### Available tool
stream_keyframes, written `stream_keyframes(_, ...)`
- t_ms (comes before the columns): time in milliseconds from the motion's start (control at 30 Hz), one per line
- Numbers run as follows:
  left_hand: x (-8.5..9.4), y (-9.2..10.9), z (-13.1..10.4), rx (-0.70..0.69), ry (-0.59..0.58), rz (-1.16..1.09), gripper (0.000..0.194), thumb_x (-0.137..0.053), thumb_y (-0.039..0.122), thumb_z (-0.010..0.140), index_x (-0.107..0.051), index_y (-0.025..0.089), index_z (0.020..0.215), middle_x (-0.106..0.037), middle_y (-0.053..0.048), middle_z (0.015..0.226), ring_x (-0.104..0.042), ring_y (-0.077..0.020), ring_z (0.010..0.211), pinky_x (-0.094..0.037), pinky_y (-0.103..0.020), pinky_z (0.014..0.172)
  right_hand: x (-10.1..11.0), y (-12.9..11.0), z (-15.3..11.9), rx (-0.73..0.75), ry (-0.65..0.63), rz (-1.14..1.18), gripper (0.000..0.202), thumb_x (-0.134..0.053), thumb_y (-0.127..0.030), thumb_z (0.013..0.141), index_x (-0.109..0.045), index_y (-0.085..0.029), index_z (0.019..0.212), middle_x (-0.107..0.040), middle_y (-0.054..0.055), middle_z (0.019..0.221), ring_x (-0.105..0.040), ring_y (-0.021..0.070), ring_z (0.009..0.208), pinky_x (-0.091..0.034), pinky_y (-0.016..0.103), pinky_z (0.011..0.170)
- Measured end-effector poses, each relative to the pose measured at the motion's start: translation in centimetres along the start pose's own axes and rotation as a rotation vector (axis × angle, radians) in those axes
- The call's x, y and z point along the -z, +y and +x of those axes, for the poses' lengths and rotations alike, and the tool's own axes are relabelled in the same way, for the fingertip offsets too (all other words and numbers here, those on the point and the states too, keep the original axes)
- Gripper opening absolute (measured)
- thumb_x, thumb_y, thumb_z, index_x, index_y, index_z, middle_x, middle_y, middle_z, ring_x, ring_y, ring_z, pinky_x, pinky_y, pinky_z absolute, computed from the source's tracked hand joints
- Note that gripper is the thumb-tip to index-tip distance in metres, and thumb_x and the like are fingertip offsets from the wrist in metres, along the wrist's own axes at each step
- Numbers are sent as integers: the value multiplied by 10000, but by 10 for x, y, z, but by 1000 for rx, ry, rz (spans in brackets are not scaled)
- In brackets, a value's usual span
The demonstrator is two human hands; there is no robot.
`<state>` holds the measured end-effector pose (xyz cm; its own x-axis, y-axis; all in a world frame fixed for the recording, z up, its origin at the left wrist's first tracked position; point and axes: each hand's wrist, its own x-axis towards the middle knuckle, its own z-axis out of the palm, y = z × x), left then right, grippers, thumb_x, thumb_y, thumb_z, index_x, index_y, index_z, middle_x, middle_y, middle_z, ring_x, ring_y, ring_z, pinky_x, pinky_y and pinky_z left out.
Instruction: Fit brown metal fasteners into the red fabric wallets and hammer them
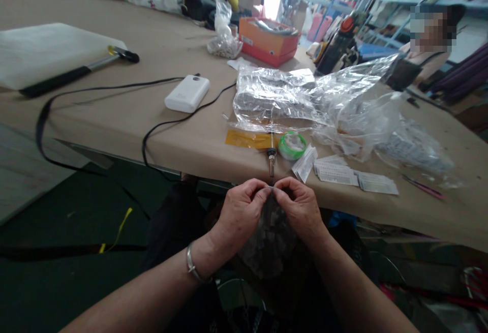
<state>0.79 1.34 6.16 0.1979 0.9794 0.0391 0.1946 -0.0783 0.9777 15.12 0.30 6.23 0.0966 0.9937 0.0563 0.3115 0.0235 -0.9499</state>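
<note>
My left hand [244, 208] and my right hand [299, 208] meet just off the table's front edge, thumbs and forefingers pinched together. What lies between the fingertips is too small to make out. Below them, over my lap, shows a dark greyish, mottled thing [269, 244]; whether it hangs from my fingers I cannot tell. Right beyond my fingertips a thin metal-tipped tool [271, 155] lies with its tip toward me. Beside it are a green-rimmed roll [292, 145], a strip of amber film [247, 140] and small printed white labels [335, 173].
Clear plastic bags [282, 96] spread across the brown-covered table [114, 119]. Pink tweezers [423, 188] lie at right. A white power bank [187, 93] with a black cable, a black-handled tool [57, 81] and an orange box [267, 43] stand farther off. Another person [430, 63] is at far right.
</note>
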Motion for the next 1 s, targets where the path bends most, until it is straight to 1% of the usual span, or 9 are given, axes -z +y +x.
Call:
stream_keyframes(167, -1, 0, 3, -70, 19, 41, 158, -535, 232, 848, -647, 168, 756, -634, 33, 673, -543, -81, 620, -408, -162, 598, -1, 3, 0, 70, 42, -62, 101, -576, -255, 759, -587, -171, 703, -530, -44, 605, -461, 85, 557, -379, 195, 534)
stream_keyframes(400, -2, -1, 6, -95, 34, 40, 163, -533, 218, 846, -646, 161, 743, -631, 31, 661, -539, -79, 617, -409, -156, 597, 0, 4, 4, 138, 52, -91, 87, -573, -242, 769, -585, -176, 713, -527, -48, 609, -463, 84, 550, -389, 194, 544)
stream_keyframes(567, -3, -4, 8, -103, 38, 21, 157, -541, 226, 843, -655, 164, 755, -637, 34, 667, -542, -79, 615, -412, -156, 594, -1, 4, 5, 128, 59, -108, 88, -568, -243, 772, -587, -178, 717, -543, -42, 616, -485, 91, 562, -401, 198, 557)
stream_keyframes(767, -4, -7, 13, -115, 49, 28, 170, -539, 231, 837, -659, 161, 739, -642, 25, 664, -544, -91, 619, -416, -171, 603, -2, 6, 6, 155, 69, -137, 92, -558, -242, 786, -590, -178, 729, -548, -42, 626, -495, 93, 576, -401, 199, 570)
stream_keyframes(900, -4, -6, 16, -102, 56, 48, 182, -526, 248, 844, -661, 165, 755, -640, 20, 673, -544, -97, 628, -415, -178, 606, -3, 6, 7, 162, 85, -140, 86, -553, -228, 792, -587, -178, 731, -541, -45, 622, -485, 88, 571, -402, 199, 572)
stream_keyframes(1000, -3, -4, 13, -92, 46, 55, 190, -526, 261, 844, -661, 165, 751, -641, 15, 675, -549, -103, 633, -421, -184, 612, -3, 5, 5, 149, 78, -123, 97, -563, -245, 803, -591, -178, 739, -549, -40, 623, -495, 92, 577, -415, 202, 574)
